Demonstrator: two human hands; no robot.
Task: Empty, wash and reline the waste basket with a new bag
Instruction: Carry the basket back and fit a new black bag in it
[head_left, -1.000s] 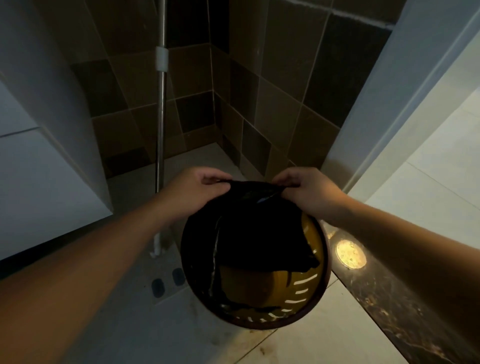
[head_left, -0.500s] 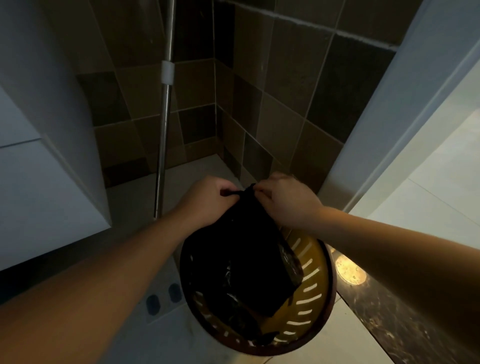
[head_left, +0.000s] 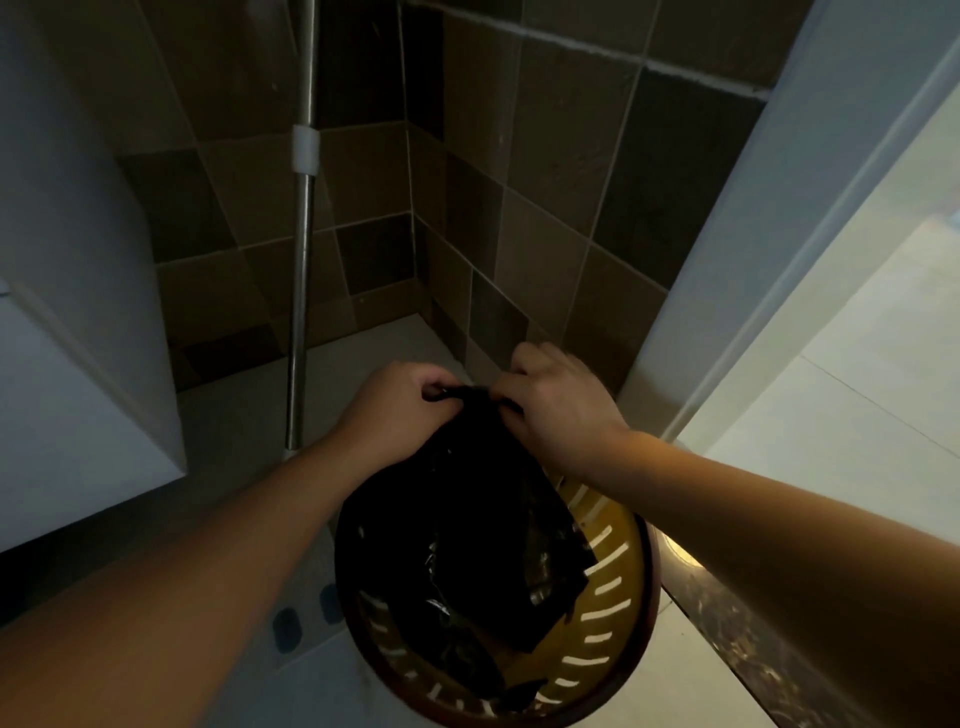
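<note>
Hands, left (head_left: 397, 410) and right (head_left: 558, 410), pinching black bag (head_left: 498, 530) top, gathered together above yellow slotted waste basket (head_left: 613, 623).

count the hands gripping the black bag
2. The left hand pinches the top of the black plastic bag on its left side, the right hand on its right, above the yellow slotted waste basket.

Basket (head_left: 618, 623) near centre, bag (head_left: 493, 530) hanging into it; pole (head_left: 301, 291) far left; cabinet (head_left: 78, 364) left; door frame (head_left: 737, 249) right.
</note>
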